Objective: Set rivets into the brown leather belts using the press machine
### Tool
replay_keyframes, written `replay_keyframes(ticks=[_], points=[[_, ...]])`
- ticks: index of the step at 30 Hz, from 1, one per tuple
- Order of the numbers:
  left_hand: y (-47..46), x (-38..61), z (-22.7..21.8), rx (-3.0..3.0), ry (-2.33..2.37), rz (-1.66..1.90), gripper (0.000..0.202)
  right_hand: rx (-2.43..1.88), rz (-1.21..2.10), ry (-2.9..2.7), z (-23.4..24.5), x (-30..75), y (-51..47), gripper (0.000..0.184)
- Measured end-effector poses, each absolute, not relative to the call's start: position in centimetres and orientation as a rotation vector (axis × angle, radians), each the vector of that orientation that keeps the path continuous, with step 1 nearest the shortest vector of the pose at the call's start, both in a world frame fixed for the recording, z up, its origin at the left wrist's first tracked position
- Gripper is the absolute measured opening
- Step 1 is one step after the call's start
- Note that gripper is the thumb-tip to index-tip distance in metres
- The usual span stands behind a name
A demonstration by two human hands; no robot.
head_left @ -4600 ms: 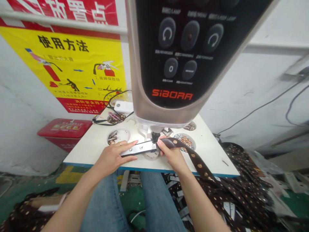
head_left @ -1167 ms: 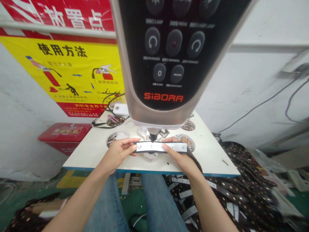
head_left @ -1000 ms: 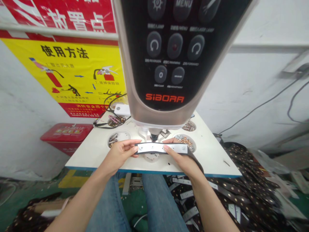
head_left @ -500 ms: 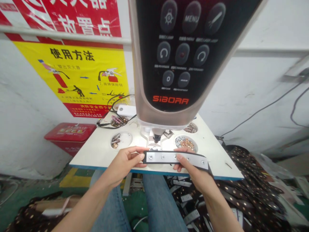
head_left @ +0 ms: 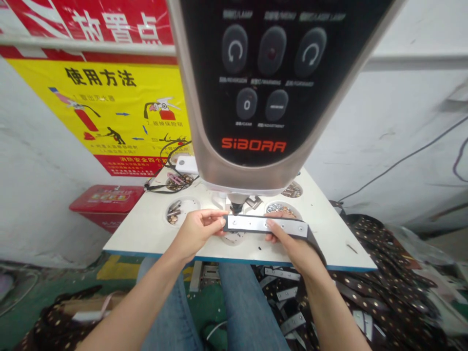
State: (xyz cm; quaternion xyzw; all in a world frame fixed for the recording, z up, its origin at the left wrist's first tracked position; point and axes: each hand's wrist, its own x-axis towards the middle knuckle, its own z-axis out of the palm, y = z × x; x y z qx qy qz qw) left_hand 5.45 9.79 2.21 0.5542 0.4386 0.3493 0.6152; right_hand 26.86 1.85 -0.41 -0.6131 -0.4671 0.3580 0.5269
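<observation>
A dark strap with a white, holed backing strip [head_left: 256, 224] is held level just below the punch head [head_left: 236, 207] of the SIBORA press [head_left: 263, 92]. My left hand [head_left: 199, 228] pinches its left end. My right hand [head_left: 290, 241] grips it at the middle, thumb on top. The strap's free end drops off the right side of my right hand toward the floor.
The white work table [head_left: 146, 229] has round cups of rivets and metal parts [head_left: 175, 210] [head_left: 283, 209]. A heap of dotted brown straps [head_left: 369, 297] lies on the floor at right. A red box [head_left: 106, 202] stands at left under a yellow poster.
Half a second ago the strap was pulled toward me, off the punch; now both hands have carried it back up and forward under the punch head.
</observation>
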Motion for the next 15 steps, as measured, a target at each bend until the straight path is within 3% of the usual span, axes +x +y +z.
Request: replay_keyframes(ticks=[5, 10, 15], points=[[9.8, 5.8, 1.9, 1.268, 1.022, 0.797, 0.036, -1.482, 0.855, -1.121, -0.7, 26.9, 2.4, 0.03], [9.8, 4.6, 3.1, 1.31, 0.977, 0.794, 0.041, -1.239, 0.884, -0.923, 1.0, 25.6, 0.9, 0.031], [6.6, -0.5, 7.2, 1.735, 0.733, 0.571, 0.043, -1.248, 1.432, -1.13, 4.8, 21.2, -4.4, 0.03]])
